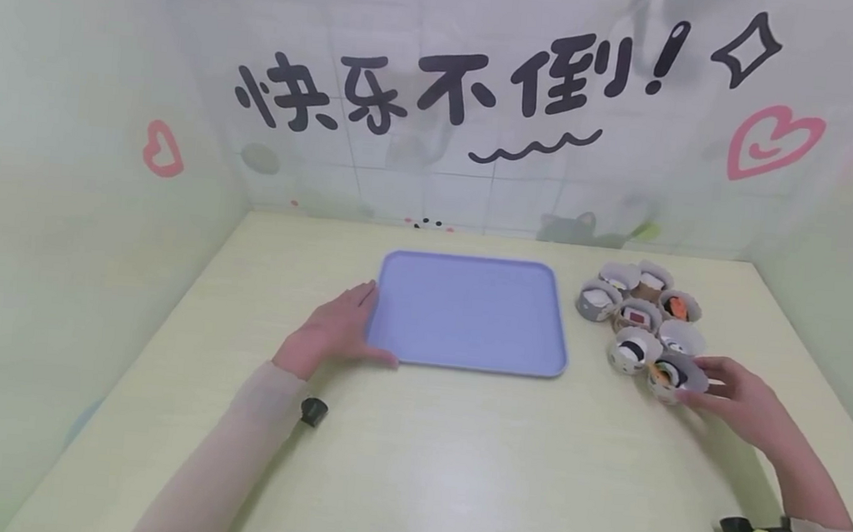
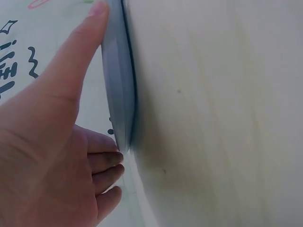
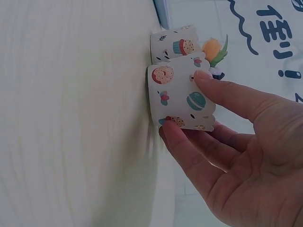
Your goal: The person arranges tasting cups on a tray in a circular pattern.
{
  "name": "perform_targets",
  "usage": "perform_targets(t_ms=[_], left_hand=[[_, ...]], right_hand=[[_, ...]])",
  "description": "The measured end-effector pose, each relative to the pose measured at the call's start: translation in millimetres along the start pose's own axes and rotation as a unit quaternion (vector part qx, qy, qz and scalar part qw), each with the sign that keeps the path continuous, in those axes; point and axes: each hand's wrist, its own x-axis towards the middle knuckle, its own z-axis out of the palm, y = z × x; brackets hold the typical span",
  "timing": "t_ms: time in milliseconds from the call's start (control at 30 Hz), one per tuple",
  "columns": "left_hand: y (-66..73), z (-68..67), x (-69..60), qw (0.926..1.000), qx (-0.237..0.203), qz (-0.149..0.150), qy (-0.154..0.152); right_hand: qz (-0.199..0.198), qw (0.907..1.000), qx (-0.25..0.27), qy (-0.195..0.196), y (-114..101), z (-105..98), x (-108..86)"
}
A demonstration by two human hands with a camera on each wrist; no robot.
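A blue-lavender tray (image 1: 471, 313) lies flat on the table. At its left edge my left hand (image 1: 339, 330) has its fingers along the side and the thumb on the near left corner; the left wrist view shows this hand (image 2: 61, 127) against the tray's rim (image 2: 118, 75). On the right, my right hand (image 1: 742, 404) holds the nearest paper cup (image 1: 669, 377), which contains sushi-like food, between thumb and fingers. In the right wrist view the hand (image 3: 232, 142) touches this patterned cup (image 3: 180, 94), which stands beside another cup (image 3: 165, 45).
Several more paper cups with small food pieces cluster behind the held one, among them one with an orange piece (image 1: 679, 307) and a grey one (image 1: 599, 300). A printed backdrop (image 1: 432, 191) rises behind the table (image 1: 441, 459).
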Motion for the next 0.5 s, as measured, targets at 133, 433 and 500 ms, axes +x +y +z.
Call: perform_targets(t_ms=[133, 433, 500], left_hand=[[-2.5, 2.1, -0.3, 0.9998, -0.009, 0.018, 0.004], [-3.5, 3.2, 2.2, 0.9998, -0.005, 0.019, -0.009], [-2.2, 2.1, 2.2, 0.9997, -0.007, 0.020, -0.009]], right_hand=[[-0.006, 1.0000, 0.004, -0.003, -0.6, 1.5, 1.1], [-0.005, 0.9999, -0.010, -0.007, -0.2, 1.9, 2.7], [-0.001, 0.9999, -0.013, -0.004, -0.6, 1.6, 2.5]])
